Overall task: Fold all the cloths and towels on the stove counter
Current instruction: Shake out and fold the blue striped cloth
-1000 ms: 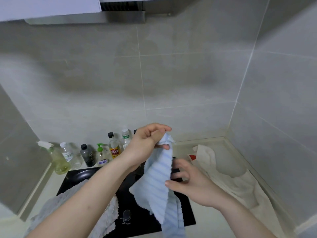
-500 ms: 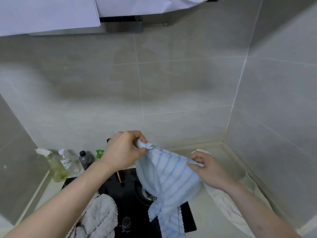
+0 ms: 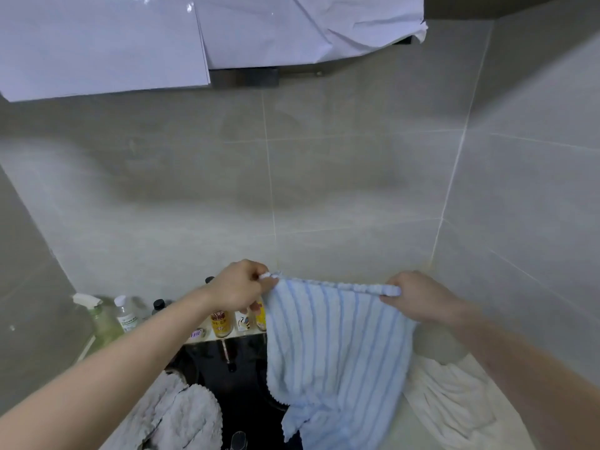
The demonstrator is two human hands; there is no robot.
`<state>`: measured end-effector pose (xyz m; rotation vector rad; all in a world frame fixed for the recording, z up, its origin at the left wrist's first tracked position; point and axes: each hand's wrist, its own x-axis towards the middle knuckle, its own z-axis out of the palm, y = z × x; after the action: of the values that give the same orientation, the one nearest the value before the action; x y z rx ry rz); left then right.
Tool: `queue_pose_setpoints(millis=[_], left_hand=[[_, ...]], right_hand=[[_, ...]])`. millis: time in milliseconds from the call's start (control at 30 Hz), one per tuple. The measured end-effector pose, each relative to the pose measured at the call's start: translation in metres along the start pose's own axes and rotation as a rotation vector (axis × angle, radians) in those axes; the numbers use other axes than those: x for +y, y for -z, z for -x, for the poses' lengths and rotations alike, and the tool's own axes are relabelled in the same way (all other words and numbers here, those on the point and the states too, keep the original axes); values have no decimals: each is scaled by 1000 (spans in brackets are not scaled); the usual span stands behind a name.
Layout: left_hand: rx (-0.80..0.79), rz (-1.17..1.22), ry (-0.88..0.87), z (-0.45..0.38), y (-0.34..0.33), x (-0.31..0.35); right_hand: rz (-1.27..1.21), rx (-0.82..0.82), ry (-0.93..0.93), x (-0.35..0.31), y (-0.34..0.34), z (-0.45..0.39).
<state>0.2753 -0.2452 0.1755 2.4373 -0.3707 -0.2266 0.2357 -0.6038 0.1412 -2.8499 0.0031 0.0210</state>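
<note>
hands up at chest height, the blue striped towel (image 3: pixel 334 345) stretched between them. the left hand (image 3: pixel 238 289) pinches the towel's top left corner, fingers curled tight round a small bunch of fabric; the right hand (image 3: pixel 418 298) pinches the opposite top corner the same way, so each grip is clenched on cloth. the top edge runs nearly level from one hand to the other, a little rumpled along the hem. below it the towel hangs in front of the black stove top (image 3: pixel 240 381), its lower part folding over itself and reaching the bottom of the view, so i cannot tell whether the end touches anything.

on the desk (image 3: pixel 402 430) to the right, a cream cloth (image 3: pixel 454 394) lies crumpled in the corner beneath the right forearm. to the left, a fluffy grey towel (image 3: pixel 172 417) lies in a heap, partly over the stove's left edge and under the left forearm.

along the tiled wall (image 3: pixel 324 190) behind the stove stands a row of bottles (image 3: pixel 222 323), with a green spray bottle (image 3: pixel 97 316) and a clear bottle with a white cap (image 3: pixel 125 313) farther left. white sheets of paper (image 3: pixel 162 37) cover the cabinet overhead.
</note>
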Motion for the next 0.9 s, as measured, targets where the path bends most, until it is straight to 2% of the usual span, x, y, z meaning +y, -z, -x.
queue_pose_setpoints(millis=[67, 200, 267, 333, 400, 533, 700, 900], left_hand=[[31, 125, 33, -16, 13, 13], [88, 590, 105, -52, 42, 35], [144, 786, 116, -70, 54, 46], [237, 889, 79, -84, 67, 63], [344, 866, 6, -95, 82, 83], [550, 757, -144, -103, 113, 111], [755, 579, -250, -85, 123, 122], [707, 456, -385, -30, 107, 119]], right_hand=[[-4, 52, -26, -5, 24, -17], [-100, 128, -71, -23, 78, -43], [-290, 149, -110, -31, 100, -54], [-504, 240, -124, -38, 120, -62], [-564, 402, -71, -47, 140, -69], [-490, 672, 45, -65, 176, -64], [-499, 776, 165, -68, 189, -49], [-524, 756, 169, -55, 165, -15]])
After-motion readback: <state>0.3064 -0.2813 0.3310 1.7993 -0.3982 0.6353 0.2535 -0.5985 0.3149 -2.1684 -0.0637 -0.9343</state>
